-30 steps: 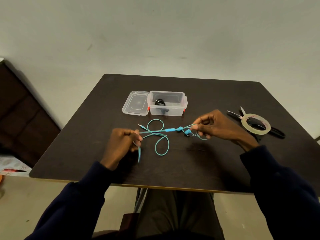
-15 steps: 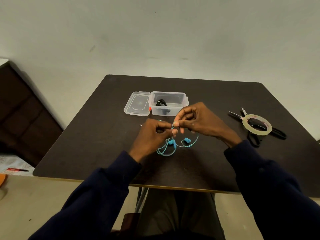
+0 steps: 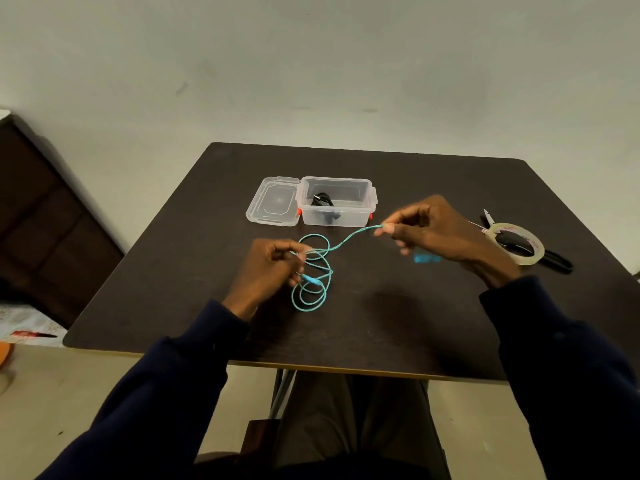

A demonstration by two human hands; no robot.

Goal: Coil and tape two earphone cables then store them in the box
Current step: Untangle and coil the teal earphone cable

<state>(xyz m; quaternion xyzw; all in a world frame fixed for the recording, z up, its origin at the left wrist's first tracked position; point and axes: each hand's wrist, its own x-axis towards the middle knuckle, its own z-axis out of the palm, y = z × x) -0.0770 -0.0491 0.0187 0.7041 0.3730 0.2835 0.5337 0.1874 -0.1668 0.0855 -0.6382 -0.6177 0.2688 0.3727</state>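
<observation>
A turquoise earphone cable (image 3: 313, 285) hangs in several loose loops over the dark table (image 3: 381, 323). My left hand (image 3: 273, 268) pinches the loops together at their top. My right hand (image 3: 436, 230) pinches the cable's free run and holds it out to the right, so a strand stretches between the hands. A blurred turquoise earbud part (image 3: 426, 259) dangles under my right hand. The clear plastic box (image 3: 337, 206) stands open behind the hands with a coiled black earphone (image 3: 322, 199) inside. Its lid (image 3: 273, 202) lies flat to the left.
A roll of clear tape (image 3: 516, 245) lies at the table's right side on top of black-handled scissors (image 3: 550, 259). A dark wooden cabinet (image 3: 45, 220) stands left of the table. The table's front edge runs just before my lap.
My hands were together half a second ago; now the right hand has pulled a strand out to the right, and the left hand has dropped slightly left with more loops gathered.
</observation>
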